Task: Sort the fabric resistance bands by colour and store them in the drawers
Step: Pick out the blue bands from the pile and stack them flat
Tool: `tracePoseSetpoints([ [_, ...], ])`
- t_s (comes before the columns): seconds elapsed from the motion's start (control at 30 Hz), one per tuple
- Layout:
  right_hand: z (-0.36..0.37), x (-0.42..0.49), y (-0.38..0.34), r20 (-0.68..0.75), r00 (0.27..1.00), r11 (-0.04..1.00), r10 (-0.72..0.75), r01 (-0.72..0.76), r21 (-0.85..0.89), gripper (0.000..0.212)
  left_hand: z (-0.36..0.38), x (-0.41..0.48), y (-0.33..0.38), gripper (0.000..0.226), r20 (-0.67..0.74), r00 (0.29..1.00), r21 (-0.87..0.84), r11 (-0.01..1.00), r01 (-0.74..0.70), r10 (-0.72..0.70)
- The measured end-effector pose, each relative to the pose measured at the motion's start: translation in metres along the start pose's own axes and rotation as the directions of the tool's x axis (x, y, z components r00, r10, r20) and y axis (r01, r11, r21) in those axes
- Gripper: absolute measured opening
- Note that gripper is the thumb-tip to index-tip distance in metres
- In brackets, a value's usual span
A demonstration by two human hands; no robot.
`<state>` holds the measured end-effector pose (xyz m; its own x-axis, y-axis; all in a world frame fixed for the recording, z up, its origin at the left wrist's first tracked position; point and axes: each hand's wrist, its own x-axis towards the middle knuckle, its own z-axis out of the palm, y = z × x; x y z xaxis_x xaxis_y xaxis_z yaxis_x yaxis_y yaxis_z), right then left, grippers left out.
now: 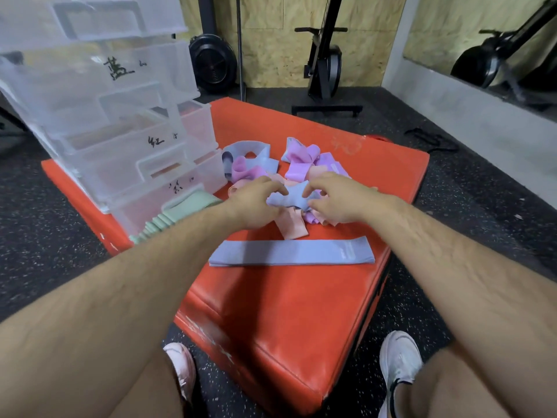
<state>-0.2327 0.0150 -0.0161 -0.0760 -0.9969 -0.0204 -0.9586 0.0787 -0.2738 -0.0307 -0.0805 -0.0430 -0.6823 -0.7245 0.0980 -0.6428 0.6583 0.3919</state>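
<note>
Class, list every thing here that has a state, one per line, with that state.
Left hand, gripping the crumpled blue band.
Right hand, pinching the same band.
Flat blue band, lying smoothed out, untouched.
Drawers, some pulled out.
Green bands, stacked beside them.
Pile of bands, tangled, unsorted.

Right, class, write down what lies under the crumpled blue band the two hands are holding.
A pink band sticks out beneath the crumpled blue band, with a purple band beside it, all on the red padded box. The left hand and right hand cover the rest.
</note>
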Motion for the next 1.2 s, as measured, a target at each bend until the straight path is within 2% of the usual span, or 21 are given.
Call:
tracePoseSetpoints([
  [0.1,0.005,0.018,-0.004,-0.022,1.000,0.999,0.018,-0.019,-0.047,0.029,0.005,0.021,0.004,0.036,-0.002,1.000,0.033,0.999,-0.005,0.006],
  [0.3,0.014,0.036,-0.002,0.042,0.998,0.999,0.051,-0.052,0.017,0.042,0.002,0.039,-0.001,0.048,0.067,0.995,0.037,0.997,0.068,-0.070],
  [0.4,0.014,0.046,-0.002,-0.026,0.997,0.997,0.071,-0.070,0.038,0.045,0.004,0.041,-0.004,0.051,0.071,0.992,0.048,0.994,0.103,-0.106],
  [0.53,0.005,0.051,0.000,-0.065,0.992,0.984,0.108,-0.097,0.152,0.048,0.005,0.043,-0.004,0.058,0.029,0.995,-0.054,0.994,0.096,-0.094],
  [0.63,-0.006,0.044,-0.002,-0.146,0.989,0.983,0.038,-0.010,0.186,0.031,0.001,0.041,0.001,0.052,-0.026,0.994,-0.196,0.975,0.102,-0.109],
  [0.7,-0.015,0.036,-0.005,-0.198,0.980,0.978,0.001,0.041,0.206,0.029,-0.004,0.039,0.005,0.044,-0.059,0.989,-0.298,0.948,0.109,-0.133],
  [0.9,-0.033,0.018,-0.006,-0.337,0.941,0.949,-0.030,0.133,0.286,0.034,-0.020,0.025,0.026,0.037,-0.019,0.978,-0.560,0.813,0.161,-0.207],
  [0.97,-0.039,0.013,-0.007,-0.375,0.926,0.945,-0.033,0.151,0.290,0.034,-0.023,0.020,0.033,0.037,0.026,0.976,-0.677,0.714,0.176,-0.216],
  [1.1,-0.045,0.002,-0.009,-0.407,0.913,0.937,-0.029,0.166,0.307,0.032,-0.032,0.011,0.047,0.032,0.093,0.970,-0.875,0.446,0.187,-0.224],
  [1.2,-0.044,-0.006,-0.011,-0.380,0.924,0.941,-0.039,0.162,0.297,0.025,-0.035,0.010,0.050,0.038,0.101,0.974,-0.928,0.334,0.167,-0.205],
])
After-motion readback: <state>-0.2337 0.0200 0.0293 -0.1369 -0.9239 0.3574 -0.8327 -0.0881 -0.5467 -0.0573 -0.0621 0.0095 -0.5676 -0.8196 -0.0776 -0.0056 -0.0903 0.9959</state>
